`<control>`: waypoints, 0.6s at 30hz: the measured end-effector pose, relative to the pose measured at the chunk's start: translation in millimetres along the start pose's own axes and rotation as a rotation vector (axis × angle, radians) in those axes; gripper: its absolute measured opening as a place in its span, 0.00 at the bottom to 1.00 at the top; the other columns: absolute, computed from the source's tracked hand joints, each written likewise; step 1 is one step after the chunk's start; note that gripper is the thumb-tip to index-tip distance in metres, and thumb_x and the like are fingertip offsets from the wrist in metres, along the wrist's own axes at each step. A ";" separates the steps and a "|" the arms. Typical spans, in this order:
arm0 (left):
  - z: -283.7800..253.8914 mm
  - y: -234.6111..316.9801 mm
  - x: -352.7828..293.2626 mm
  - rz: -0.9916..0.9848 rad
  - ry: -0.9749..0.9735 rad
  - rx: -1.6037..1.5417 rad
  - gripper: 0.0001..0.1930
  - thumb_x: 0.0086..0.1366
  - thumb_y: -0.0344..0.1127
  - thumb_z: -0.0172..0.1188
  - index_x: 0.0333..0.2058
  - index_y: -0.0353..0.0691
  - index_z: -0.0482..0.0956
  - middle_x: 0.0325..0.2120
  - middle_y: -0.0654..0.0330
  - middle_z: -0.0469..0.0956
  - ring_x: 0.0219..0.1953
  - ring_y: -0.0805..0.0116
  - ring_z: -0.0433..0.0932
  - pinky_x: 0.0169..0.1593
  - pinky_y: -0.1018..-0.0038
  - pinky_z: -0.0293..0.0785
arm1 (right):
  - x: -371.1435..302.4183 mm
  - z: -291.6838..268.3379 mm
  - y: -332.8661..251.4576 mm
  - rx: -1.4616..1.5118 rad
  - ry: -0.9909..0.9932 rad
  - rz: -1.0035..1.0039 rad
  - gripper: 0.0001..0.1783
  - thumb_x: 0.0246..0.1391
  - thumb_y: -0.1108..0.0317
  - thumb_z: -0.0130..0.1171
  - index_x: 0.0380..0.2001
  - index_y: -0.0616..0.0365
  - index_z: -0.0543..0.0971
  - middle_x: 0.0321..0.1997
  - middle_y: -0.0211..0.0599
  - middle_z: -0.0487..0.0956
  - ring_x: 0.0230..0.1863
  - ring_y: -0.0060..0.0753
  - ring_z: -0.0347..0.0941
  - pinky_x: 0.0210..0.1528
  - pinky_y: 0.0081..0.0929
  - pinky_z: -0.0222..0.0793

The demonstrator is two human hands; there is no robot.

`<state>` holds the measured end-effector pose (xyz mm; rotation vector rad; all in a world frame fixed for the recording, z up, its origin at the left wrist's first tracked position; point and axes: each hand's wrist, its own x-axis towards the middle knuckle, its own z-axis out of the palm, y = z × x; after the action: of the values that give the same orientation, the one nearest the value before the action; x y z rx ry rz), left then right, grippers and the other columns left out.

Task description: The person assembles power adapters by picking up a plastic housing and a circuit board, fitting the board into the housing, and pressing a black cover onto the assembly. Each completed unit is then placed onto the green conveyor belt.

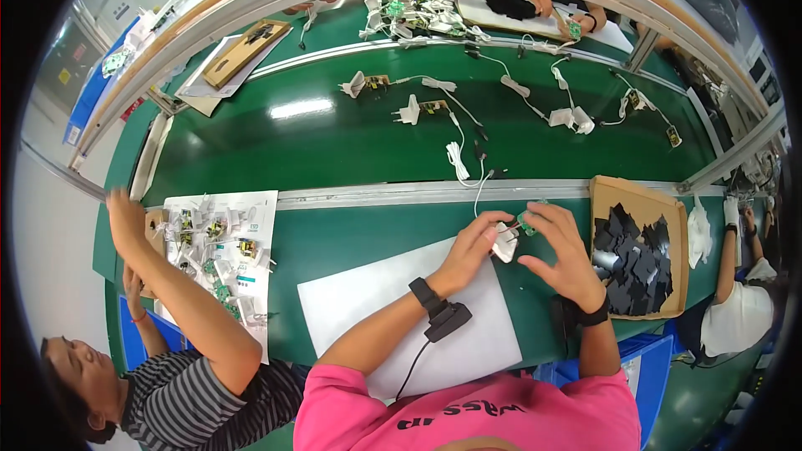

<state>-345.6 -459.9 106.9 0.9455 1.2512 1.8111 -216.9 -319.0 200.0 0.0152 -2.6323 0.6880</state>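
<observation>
Above the far right corner of a white sheet (401, 301), my left hand (468, 257) pinches a white plug adapter housing (505, 244). Thin leads run from it to a small green circuit board (525, 222). My right hand (561, 252) is at the board, its fingertips against or just over it. Its thumb stands well apart from the fingers, near the housing. A white cord (479, 192) leads from near my left fingertips to the metal rail. My right fingers partly hide the board.
To the right, a cardboard tray (598, 238) holds black pieces (632, 259). Beyond the metal rail (368, 195), corded adapters (407, 110) lie on the green belt (276, 146). At left, a co-worker's arm (192, 301) reaches past a sheet (261, 284) with adapter parts. Other hands work opposite.
</observation>
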 end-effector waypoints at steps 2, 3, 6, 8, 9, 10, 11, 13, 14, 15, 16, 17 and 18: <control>0.5 1.5 1.2 0.001 -0.016 -0.045 0.33 0.67 0.62 0.41 0.52 0.35 0.68 0.44 0.56 0.74 0.46 0.68 0.74 0.51 0.74 0.68 | -4.0 5.5 11.6 0.020 -0.011 0.043 0.29 0.38 0.74 0.66 0.49 0.60 0.73 0.55 0.41 0.72 0.56 0.49 0.65 0.57 0.37 0.63; -1.3 2.7 2.2 -0.002 -0.028 -0.084 0.33 0.67 0.62 0.41 0.50 0.35 0.69 0.42 0.56 0.75 0.44 0.68 0.75 0.49 0.74 0.70 | -4.7 12.8 20.3 0.048 -0.021 0.083 0.29 0.39 0.73 0.66 0.49 0.59 0.73 0.55 0.42 0.72 0.57 0.50 0.64 0.58 0.37 0.62; -1.3 0.6 3.4 -0.008 -0.058 -0.152 0.33 0.67 0.63 0.40 0.48 0.34 0.71 0.39 0.56 0.76 0.41 0.68 0.77 0.45 0.75 0.72 | -7.9 14.0 36.8 0.054 -0.064 0.109 0.27 0.39 0.74 0.66 0.47 0.60 0.74 0.53 0.43 0.73 0.57 0.51 0.65 0.59 0.38 0.62; 0.3 -0.4 3.9 -0.015 -0.088 -0.208 0.34 0.66 0.64 0.39 0.45 0.34 0.72 0.36 0.57 0.77 0.37 0.69 0.78 0.41 0.76 0.73 | -7.3 9.0 41.5 0.013 -0.134 0.077 0.24 0.39 0.76 0.65 0.45 0.60 0.75 0.49 0.44 0.75 0.54 0.51 0.68 0.58 0.39 0.62; -0.2 -0.5 3.6 -0.011 -0.092 -0.211 0.34 0.66 0.64 0.39 0.45 0.34 0.72 0.36 0.57 0.77 0.37 0.69 0.78 0.41 0.76 0.73 | -8.8 7.5 42.0 0.007 -0.133 0.077 0.24 0.39 0.76 0.65 0.45 0.60 0.75 0.49 0.44 0.75 0.54 0.51 0.68 0.58 0.39 0.62; -2.3 0.5 2.7 -0.042 -0.078 -0.213 0.34 0.66 0.65 0.38 0.44 0.34 0.73 0.35 0.57 0.77 0.36 0.69 0.78 0.40 0.76 0.73 | -10.3 5.1 39.2 0.042 -0.156 0.123 0.23 0.40 0.75 0.65 0.44 0.61 0.75 0.48 0.44 0.76 0.52 0.50 0.69 0.56 0.38 0.64; -4.4 1.7 1.8 -0.073 -0.062 -0.215 0.35 0.66 0.65 0.37 0.43 0.34 0.74 0.35 0.57 0.77 0.35 0.69 0.78 0.39 0.77 0.73 | -11.5 2.8 35.7 0.078 -0.180 0.168 0.21 0.41 0.75 0.65 0.43 0.61 0.75 0.46 0.44 0.76 0.50 0.49 0.70 0.54 0.38 0.65; -8.4 2.2 2.0 -0.097 -0.040 -0.214 0.35 0.66 0.65 0.37 0.42 0.33 0.74 0.34 0.57 0.78 0.34 0.70 0.78 0.38 0.77 0.73 | -7.9 -6.2 20.6 0.114 -0.204 0.204 0.20 0.41 0.75 0.65 0.42 0.62 0.75 0.44 0.43 0.77 0.49 0.48 0.71 0.53 0.37 0.66; -10.7 -0.3 -0.4 -0.078 -0.035 -0.214 0.34 0.68 0.63 0.36 0.41 0.34 0.75 0.33 0.58 0.78 0.33 0.71 0.78 0.37 0.77 0.72 | -4.8 -18.9 1.5 0.195 -0.296 0.241 0.18 0.43 0.74 0.65 0.40 0.61 0.75 0.42 0.43 0.77 0.46 0.47 0.72 0.49 0.36 0.66; -13.4 -2.7 -2.6 -0.059 -0.028 -0.213 0.32 0.69 0.60 0.35 0.41 0.34 0.75 0.31 0.59 0.78 0.33 0.72 0.77 0.37 0.78 0.72 | -0.6 -30.4 -16.9 0.278 -0.389 0.276 0.16 0.44 0.72 0.64 0.39 0.61 0.75 0.40 0.43 0.77 0.44 0.46 0.73 0.46 0.35 0.67; -12.2 -3.8 -1.1 -0.040 -0.036 -0.217 0.30 0.70 0.58 0.34 0.40 0.35 0.75 0.30 0.60 0.78 0.32 0.73 0.77 0.36 0.78 0.72 | 0.9 -37.0 -27.3 0.352 -0.471 0.321 0.14 0.46 0.71 0.64 0.37 0.61 0.75 0.37 0.42 0.77 0.42 0.46 0.74 0.43 0.34 0.67; -12.6 -3.4 0.6 -0.038 -0.042 -0.220 0.30 0.70 0.58 0.34 0.40 0.35 0.75 0.30 0.60 0.78 0.32 0.73 0.77 0.36 0.78 0.72 | 3.0 -35.0 -30.4 0.346 -0.468 0.325 0.14 0.46 0.71 0.64 0.37 0.61 0.75 0.37 0.42 0.77 0.42 0.46 0.74 0.43 0.34 0.67; -14.3 -2.3 -0.2 -0.070 -0.083 -0.204 0.32 0.69 0.60 0.34 0.40 0.35 0.76 0.31 0.59 0.78 0.32 0.72 0.77 0.36 0.78 0.72 | 4.7 -31.1 -33.7 0.363 -0.412 0.191 0.14 0.47 0.70 0.64 0.38 0.60 0.75 0.35 0.42 0.77 0.40 0.45 0.75 0.40 0.34 0.68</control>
<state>-357.7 -465.5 101.0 0.8433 1.0145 1.7873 -205.2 -333.5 242.2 0.0113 -2.8741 1.3483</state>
